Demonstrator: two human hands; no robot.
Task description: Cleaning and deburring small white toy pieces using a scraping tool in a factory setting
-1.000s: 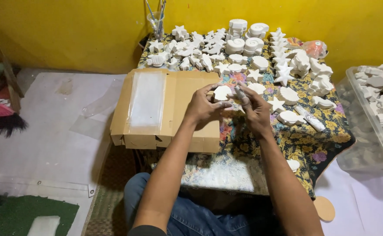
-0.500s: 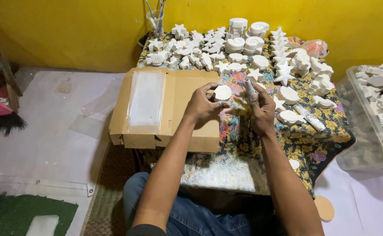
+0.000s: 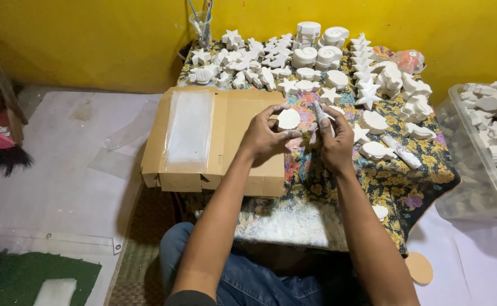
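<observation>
My left hand (image 3: 262, 136) holds a small round white plaster piece (image 3: 288, 119) up between thumb and fingers. My right hand (image 3: 334, 136) is close beside it, gripping a thin whitish tool (image 3: 318, 110) that points upward next to the piece. Both hands hover over the near left part of a low table with a floral cloth (image 3: 373, 181), just right of a flat cardboard box (image 3: 243, 119).
Many white plaster shapes (image 3: 316, 62), stars, shells and discs, cover the back and right of the table. A glass with brushes (image 3: 201, 25) stands at the back. A clear bin (image 3: 486, 136) of white pieces sits on the right. Clear plastic bags (image 3: 190, 130) lie on the box.
My hands have drawn slightly apart; the round piece now faces up in my left hand and the tool in my right has lifted off it.
</observation>
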